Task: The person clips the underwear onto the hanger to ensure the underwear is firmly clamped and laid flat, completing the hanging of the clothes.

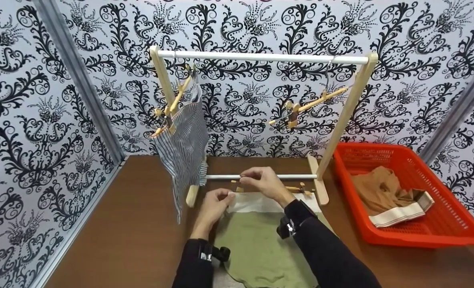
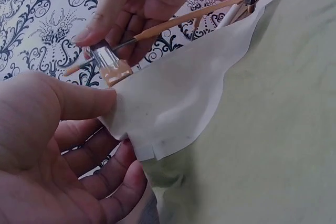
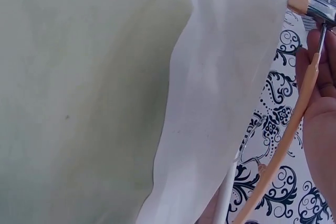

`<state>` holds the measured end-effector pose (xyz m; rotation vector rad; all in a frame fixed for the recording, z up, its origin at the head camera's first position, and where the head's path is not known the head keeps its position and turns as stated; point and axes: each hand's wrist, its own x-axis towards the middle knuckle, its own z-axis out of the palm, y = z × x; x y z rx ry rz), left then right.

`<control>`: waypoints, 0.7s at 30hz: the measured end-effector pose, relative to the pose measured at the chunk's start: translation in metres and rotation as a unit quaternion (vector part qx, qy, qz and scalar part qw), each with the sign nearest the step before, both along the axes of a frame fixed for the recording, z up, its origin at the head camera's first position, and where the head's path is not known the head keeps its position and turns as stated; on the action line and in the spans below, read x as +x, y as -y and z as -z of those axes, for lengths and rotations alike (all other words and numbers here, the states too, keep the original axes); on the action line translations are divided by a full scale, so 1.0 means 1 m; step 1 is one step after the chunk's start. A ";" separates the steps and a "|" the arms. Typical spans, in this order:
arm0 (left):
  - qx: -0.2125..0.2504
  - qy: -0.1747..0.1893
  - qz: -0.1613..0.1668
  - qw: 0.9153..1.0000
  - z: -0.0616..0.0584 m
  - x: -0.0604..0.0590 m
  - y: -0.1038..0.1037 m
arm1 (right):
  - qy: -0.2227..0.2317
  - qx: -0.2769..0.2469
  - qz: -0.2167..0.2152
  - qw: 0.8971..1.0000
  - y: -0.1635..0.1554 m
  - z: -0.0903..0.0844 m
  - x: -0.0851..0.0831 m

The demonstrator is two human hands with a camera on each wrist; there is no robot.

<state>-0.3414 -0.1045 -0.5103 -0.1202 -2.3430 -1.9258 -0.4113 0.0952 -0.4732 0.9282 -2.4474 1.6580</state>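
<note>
the green cloth point(image 1: 261, 248) lies flat on the brown table point(image 1: 141, 224), right in front of the wooden rack point(image 1: 261, 58). it has a white band point(image 1: 257, 203) along its far edge, near the rack's bottom bar.

the left hand point(image 1: 215, 206) pinches a corner of the white band between thumb and fingers. the left wrist view shows the thumb on top and the fingers curled under the cloth.

the right hand point(image 1: 263, 182) holds a wooden clip hanger point(image 2: 173, 22) just above the band. its fingers squeeze the clip point(image 2: 107, 64) at one end. the clip is just beside the held corner and i cannot tell if it bites the cloth yet.

the cloth looks soft, thin and light. it will flop and fold, so i think it is best held by the white band, near the corners, where the clips can grab. it will not break, but it may slip out of a clip that only catches the very edge.

the hanger looks stiff and light. the clip needs a firm squeeze to open.

a striped cloth point(image 1: 183, 140) hangs on a hanger at the left of the rack. an empty hanger point(image 1: 309, 105) hangs at the right. a red basket point(image 1: 453, 236) on the right holds a tan cloth point(image 1: 377, 190).
</note>
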 end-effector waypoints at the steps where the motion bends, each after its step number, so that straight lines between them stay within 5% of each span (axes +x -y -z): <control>1: 0.001 -0.001 0.003 1.000 0.000 0.000 0.000 | -0.007 -0.004 0.005 1.000 0.000 0.000 0.000; 13: 0.002 -0.015 0.012 1.000 0.001 -0.001 -0.002 | -0.020 -0.016 -0.014 1.000 0.003 -0.023 0.024; 21: 0.004 -0.029 0.006 1.000 -0.001 -0.002 -0.003 | -0.015 -0.021 -0.023 0.999 0.007 -0.017 0.025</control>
